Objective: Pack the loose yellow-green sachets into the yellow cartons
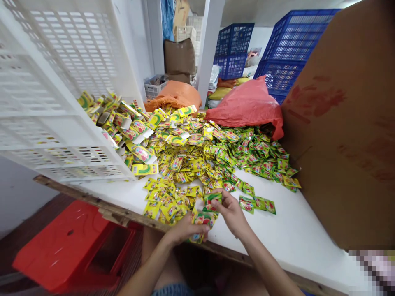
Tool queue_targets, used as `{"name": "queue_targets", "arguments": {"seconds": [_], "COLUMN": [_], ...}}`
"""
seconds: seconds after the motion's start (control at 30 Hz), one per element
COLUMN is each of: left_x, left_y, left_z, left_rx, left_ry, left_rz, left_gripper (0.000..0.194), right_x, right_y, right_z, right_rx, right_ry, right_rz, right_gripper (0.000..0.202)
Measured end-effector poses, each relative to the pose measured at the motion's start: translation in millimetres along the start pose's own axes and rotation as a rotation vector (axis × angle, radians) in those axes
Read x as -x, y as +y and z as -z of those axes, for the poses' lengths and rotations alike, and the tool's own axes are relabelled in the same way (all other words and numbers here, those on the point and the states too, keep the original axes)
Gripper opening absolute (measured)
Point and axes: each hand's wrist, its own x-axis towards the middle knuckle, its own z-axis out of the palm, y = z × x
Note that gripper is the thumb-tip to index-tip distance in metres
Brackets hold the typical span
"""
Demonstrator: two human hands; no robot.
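At the front edge of the table, my left hand [182,228] is closed around a small yellow and green carton [202,218] with its white flap up. My right hand [232,213] pinches a green sachet [209,202] with a red fruit print, right at the carton's open top; whether it is partly inside I cannot tell. Yellow sachets [168,205] lie just left of and beyond my hands. A few green sachets [264,204] rest on the white surface to the right of my right hand.
Open yellow cartons [140,131] spill from a tipped white crate [74,164] at left. A red sack [243,105] and an orange sack [175,95] lie behind the heap. A large cardboard box [342,135] stands right. A red stool [64,242] is below left.
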Motion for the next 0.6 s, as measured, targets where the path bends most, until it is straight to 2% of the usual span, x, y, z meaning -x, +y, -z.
{"name": "queue_targets", "arguments": {"seconds": [0.23,0.33,0.43,0.5,0.53,0.6], "left_x": [0,1,1,1,1,1], "left_y": [7,10,10,8,8,6], "left_z": [-3.9,-5.3,-6.1,-5.7,-5.2,-4.2], "left_rx": [-0.013,-0.045,-0.063,-0.062,-0.062,-0.059], "left_ry": [0.035,0.046,0.036,0.027,0.026,0.033], "left_rz": [0.006,0.026,-0.001,-0.013,-0.012,-0.008], "left_gripper": [0.038,0.036,0.037,0.037,0.036,0.034], "right_x": [6,7,6,5,4,3], "right_y": [-4,-17,-32,-37,-37,-32], "right_z": [-6,-6,-3,-1,-1,-1], "right_rx": [0.433,0.489,0.514,0.500,0.486,0.458], "right_ry": [0.014,-0.128,-0.344,-0.410,-0.398,-0.270], "right_rz": [0.168,0.225,0.199,0.172,0.169,0.174], "right_gripper": [0.014,0.018,0.023,0.028,0.032,0.034]}}
